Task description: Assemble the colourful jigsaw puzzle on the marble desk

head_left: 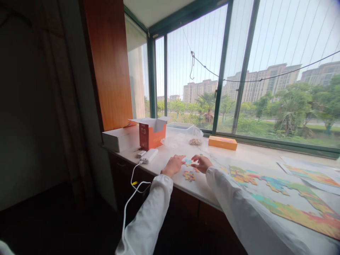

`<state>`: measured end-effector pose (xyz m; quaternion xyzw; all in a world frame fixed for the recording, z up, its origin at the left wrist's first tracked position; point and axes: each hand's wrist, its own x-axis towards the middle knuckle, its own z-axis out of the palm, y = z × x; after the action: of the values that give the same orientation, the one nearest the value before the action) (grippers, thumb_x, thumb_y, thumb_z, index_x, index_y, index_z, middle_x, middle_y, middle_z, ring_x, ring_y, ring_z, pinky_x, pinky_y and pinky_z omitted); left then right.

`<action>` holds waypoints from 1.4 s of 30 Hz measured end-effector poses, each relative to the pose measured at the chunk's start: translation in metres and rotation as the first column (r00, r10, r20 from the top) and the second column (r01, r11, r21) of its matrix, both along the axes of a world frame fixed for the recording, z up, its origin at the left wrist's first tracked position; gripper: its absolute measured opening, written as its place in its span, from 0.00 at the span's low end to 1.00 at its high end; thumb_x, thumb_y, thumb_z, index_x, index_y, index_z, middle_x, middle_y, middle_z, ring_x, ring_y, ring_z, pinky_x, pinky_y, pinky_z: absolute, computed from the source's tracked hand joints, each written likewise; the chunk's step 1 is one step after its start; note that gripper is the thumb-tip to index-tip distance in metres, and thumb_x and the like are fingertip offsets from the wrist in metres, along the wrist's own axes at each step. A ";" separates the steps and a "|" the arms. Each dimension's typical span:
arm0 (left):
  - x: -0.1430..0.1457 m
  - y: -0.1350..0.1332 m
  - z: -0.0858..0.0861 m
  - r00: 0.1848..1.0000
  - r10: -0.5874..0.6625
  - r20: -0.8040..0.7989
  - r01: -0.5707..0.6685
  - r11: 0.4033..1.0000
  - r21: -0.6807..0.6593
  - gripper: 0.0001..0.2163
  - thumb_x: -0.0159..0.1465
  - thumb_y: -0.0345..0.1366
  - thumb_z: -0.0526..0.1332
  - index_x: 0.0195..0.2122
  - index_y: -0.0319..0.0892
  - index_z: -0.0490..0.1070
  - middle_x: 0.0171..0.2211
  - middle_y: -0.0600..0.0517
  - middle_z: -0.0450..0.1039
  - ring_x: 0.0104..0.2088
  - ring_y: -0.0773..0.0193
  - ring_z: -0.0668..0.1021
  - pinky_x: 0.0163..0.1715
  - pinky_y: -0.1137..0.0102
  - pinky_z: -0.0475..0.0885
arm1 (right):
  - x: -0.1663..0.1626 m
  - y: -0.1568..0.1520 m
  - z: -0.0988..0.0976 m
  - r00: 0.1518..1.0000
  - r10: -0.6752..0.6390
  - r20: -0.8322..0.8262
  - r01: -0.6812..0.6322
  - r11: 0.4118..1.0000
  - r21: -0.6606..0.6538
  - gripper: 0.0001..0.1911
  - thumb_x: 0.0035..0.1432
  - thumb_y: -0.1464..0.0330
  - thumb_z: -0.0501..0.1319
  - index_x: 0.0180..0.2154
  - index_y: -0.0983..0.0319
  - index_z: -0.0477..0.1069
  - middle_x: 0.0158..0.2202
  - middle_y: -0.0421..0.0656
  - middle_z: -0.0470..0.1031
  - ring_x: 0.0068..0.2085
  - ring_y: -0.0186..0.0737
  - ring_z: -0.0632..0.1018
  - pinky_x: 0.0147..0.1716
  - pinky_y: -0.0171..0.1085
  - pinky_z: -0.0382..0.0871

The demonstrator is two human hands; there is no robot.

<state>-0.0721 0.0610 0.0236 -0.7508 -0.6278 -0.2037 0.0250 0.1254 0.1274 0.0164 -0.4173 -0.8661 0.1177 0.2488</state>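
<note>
My left hand rests low over the white tabletop, its fingers stretched out toward a blue jigsaw piece. From the other side my right hand reaches in, fingers bent and a gap showing between thumb and forefinger; I see nothing held there. Just below and between the hands lies a small joined cluster of orange and yellow jigsaw pieces. A partly assembled jigsaw puzzle with open gaps spreads to the right, partly covered by my right sleeve.
Behind the hands are an open orange box, a heap of small pieces by clear plastic, and a yellow-orange box. A white power bank with a cable sits left, near the front edge. Printed sheets lie right.
</note>
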 end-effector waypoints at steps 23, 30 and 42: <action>-0.011 0.026 -0.029 0.988 -0.095 0.120 0.100 0.994 -0.033 0.27 0.63 0.48 0.61 0.63 0.48 0.62 0.57 0.46 0.70 0.58 0.53 0.71 0.57 0.61 0.64 | -0.011 0.036 -0.026 0.992 0.091 -0.090 -0.091 0.996 -0.001 0.21 0.44 0.62 0.71 0.42 0.56 0.71 0.43 0.41 0.81 0.47 0.47 0.79 0.53 0.52 0.62; -0.008 0.014 -0.017 0.947 -0.198 0.251 0.193 0.980 0.045 0.31 0.57 0.47 0.68 0.61 0.46 0.65 0.54 0.48 0.73 0.56 0.55 0.73 0.57 0.64 0.65 | 0.001 0.031 -0.012 0.963 0.187 -0.196 -0.195 0.980 -0.025 0.23 0.38 0.63 0.74 0.36 0.59 0.68 0.39 0.44 0.81 0.45 0.49 0.81 0.48 0.47 0.71; 0.055 -0.015 0.019 0.859 -0.399 0.322 0.360 0.916 0.176 0.33 0.51 0.45 0.73 0.57 0.47 0.70 0.52 0.48 0.75 0.54 0.54 0.74 0.57 0.61 0.66 | 0.086 -0.003 0.028 0.932 0.306 -0.193 -0.300 0.952 0.062 0.25 0.41 0.57 0.72 0.39 0.57 0.67 0.41 0.44 0.80 0.45 0.46 0.80 0.49 0.46 0.72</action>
<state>-0.0175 0.0464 0.0426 -0.8086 -0.4495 -0.3696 -0.0867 0.2116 0.1246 0.0448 -0.2607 -0.8924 0.1822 0.3202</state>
